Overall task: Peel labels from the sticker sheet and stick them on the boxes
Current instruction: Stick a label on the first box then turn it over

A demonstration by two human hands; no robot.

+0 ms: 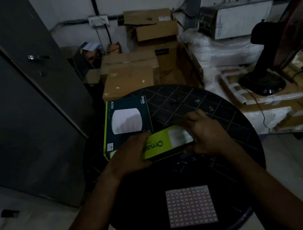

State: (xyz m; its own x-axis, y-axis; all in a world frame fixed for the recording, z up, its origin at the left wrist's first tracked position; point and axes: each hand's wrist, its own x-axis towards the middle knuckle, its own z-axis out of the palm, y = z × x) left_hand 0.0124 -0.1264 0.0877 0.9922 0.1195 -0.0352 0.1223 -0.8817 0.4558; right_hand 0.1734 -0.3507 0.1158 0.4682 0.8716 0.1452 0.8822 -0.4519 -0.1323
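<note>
Both the left hand point(132, 153) and right hand point(206, 134) grip the green box point(163, 144) mid-desk; it wants laying flat, steady, before reaching the sticker sheet point(191, 206) by the near edge.

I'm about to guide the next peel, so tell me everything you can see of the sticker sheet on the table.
The sticker sheet is a squarish pale sheet, paper by the look of it, lying flat on the near part of the round dark table. It carries a tight grid of small pale labels with reddish lines between them; the top row looks patchy, though the light is too dim to say whether labels are gone. Neither hand touches it; both are further away, on the green box.
</note>
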